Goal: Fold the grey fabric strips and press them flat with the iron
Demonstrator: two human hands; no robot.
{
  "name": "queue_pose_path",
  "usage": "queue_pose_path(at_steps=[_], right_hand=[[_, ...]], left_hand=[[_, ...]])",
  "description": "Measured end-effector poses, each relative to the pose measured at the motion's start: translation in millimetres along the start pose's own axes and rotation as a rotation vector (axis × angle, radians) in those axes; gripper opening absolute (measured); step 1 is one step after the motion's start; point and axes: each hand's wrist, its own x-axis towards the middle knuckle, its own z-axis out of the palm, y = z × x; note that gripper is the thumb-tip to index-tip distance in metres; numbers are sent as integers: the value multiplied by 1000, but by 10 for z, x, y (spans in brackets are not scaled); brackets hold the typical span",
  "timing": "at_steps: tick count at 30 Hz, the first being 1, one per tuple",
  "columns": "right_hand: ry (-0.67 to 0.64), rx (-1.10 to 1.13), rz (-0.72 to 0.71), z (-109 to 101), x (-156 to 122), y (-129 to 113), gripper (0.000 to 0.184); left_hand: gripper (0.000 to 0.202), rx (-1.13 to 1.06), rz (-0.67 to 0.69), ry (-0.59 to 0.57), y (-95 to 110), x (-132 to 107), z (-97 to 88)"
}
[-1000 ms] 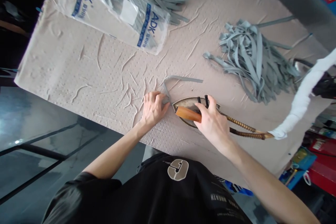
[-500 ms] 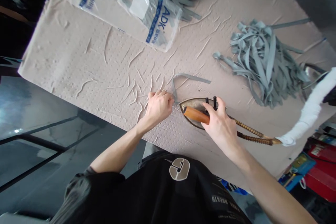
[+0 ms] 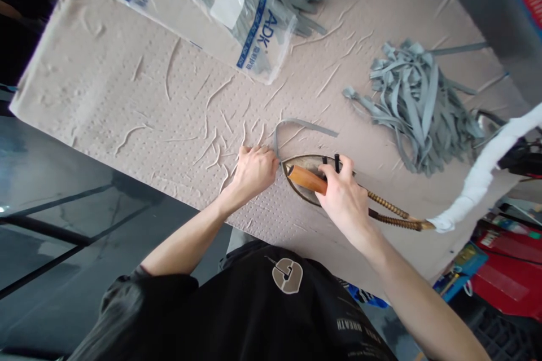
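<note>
My right hand (image 3: 345, 192) is wrapped round the wooden handle of a steam iron (image 3: 302, 177), whose pointed tip faces left on the padded table. Just left of that tip, my left hand (image 3: 257, 168) is closed on a narrow grey fabric strip (image 3: 305, 123). From my fingers the strip curves up and bends right, its loose end flat on the cover. The part of the strip near the iron's tip is partly hidden by my hand and the iron.
A pile of grey strips (image 3: 417, 107) lies at the right. Clear printed plastic bags (image 3: 271, 45) with more strips lie at the back. A white-wrapped hose (image 3: 478, 175) runs from the iron to the right. The beige table cover (image 3: 127, 96) is wrinkled.
The iron in my right hand has shifted slightly left, its tip closer to my left hand. My left hand stays nearly in place, and the view has turned a little.
</note>
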Motion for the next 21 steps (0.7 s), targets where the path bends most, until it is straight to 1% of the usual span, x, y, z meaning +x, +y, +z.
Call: queue_pose_path(at_steps=[7,12,15,18,21], right_hand=[[68,87,111,10,71,-94,43],[83,165,143,-48,162,-222,38],[103,215,169,-97,243,-284,35],[113,251,168,-157,341,-326,34],[87,244,138,-215,409,-325,37]], left_hand=[[28,10,1,-7,-29,0,-19],[28,65,19,9,-45,-19,19],[28,86,8,19,-42,-24,36],[28,103,1,26,-39,-20,50],[27,109,5,39,-39,-18,59]])
